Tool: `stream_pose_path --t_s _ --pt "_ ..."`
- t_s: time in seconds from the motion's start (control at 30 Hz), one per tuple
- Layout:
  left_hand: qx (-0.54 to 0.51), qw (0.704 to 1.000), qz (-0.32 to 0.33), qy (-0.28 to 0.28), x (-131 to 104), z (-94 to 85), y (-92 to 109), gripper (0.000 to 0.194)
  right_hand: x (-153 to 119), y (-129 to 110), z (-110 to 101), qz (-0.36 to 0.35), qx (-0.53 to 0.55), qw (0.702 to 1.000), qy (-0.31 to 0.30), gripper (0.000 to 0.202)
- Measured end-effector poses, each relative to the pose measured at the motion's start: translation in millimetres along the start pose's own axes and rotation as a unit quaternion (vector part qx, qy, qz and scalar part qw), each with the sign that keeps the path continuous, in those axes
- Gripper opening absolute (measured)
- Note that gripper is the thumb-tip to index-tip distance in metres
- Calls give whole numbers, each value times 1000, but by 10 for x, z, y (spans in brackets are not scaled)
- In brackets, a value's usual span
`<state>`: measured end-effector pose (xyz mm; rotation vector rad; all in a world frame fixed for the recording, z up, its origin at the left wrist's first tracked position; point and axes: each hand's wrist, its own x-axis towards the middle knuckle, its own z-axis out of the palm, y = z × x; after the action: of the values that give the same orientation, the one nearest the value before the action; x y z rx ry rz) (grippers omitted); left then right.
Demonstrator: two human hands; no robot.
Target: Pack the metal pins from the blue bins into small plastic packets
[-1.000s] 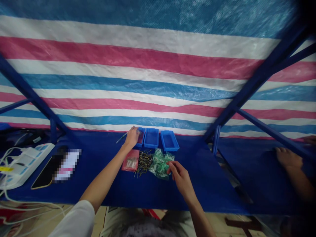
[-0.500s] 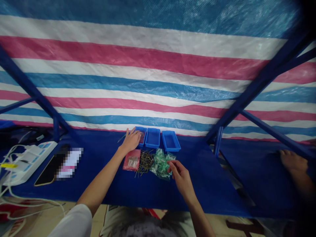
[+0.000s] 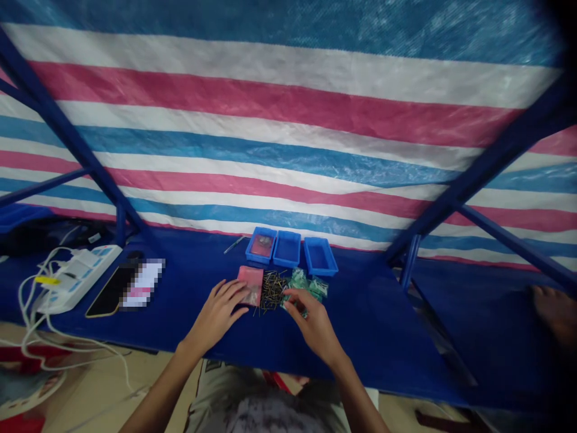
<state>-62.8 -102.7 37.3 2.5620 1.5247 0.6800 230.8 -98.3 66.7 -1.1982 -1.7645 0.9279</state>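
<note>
- Three blue plastic trays (image 3: 287,248) sit in a row near the back of the surface (image 3: 374,337), around the middle of the frame. Leftmost one's got a pinkish bag (image 3: 261,244) with something small and greyish in it.
- Left hand (image 3: 220,310) is palm down, fingers spread apart, fingertips over the lower left part of a red-pink bag (image 3: 250,284) lying just below that left tray.
- Right hand (image 3: 313,319) is curled over the near left part of some green bags (image 3: 318,287), thumb and index tips close to each other. Honestly can't tell if they're pinching anything.
- Loose pile of thin, dark brassy screws or pins (image 3: 271,290) lies between the red-pink bag and the green ones, right in the gap between the two hands.
- Skinny pen-like thing (image 3: 234,245) lies left of the trays.
- Over on the left side: white power strip (image 3: 83,279) with a tangle of cables (image 3: 30,313), then a black phone (image 3: 108,293), then a pixelated white sheet (image 3: 143,284).
- Striped tarp (image 3: 288,144) hangs behind everything, blue metal bars (image 3: 85,150) slanting in front.
- Someone else's hand (image 3: 552,304) is at the right edge, pretty blurry.
</note>
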Motion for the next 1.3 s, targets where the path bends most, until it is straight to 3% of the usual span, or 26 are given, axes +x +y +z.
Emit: stream_pose_path --t_s 0.1,0.27,0.37,0.43,0.53,0.6,0.73,0.8,1.0,1.1,1.2,1.3 --pt "-7 1000 -4 12 -56 -9 7 30 -9 -5 20 -5 -9 1000 -9 25" --pt "-71 995 -28 71 97 -113 43 26 1 22 118 -33 -46 998 -28 26" --pt "-133 983 -81 101 199 -157 116 24 82 22 252 -96 -85 992 -8 46" --pt "-186 973 -105 86 242 -179 177 26 160 -3 340 -133 -113 985 -2 55" --pt "-277 950 -135 56 268 -206 263 31 266 -61 413 -145 -112 983 -11 25" --pt "-366 913 -171 55 264 -204 307 41 308 -90 416 -121 -52 991 -12 12" --pt "-586 775 -231 52 227 -108 407 70 321 -97 374 -23 162 986 -18 26" --pt "-619 746 -243 34 203 -38 484 67 298 -90 353 16 232 972 -21 28" --pt "-502 825 -240 95 183 14 715 36 173 -103 288 10 281 959 -25 24" --pt "-481 838 -231 112 216 -15 746 34 140 -130 259 10 300 954 -21 22" --pt "-504 823 -236 115 263 21 743 41 137 -148 248 23 304 952 -2 22" --pt "-584 757 -281 81 288 127 759 56 131 -126 250 81 328 941 20 33"
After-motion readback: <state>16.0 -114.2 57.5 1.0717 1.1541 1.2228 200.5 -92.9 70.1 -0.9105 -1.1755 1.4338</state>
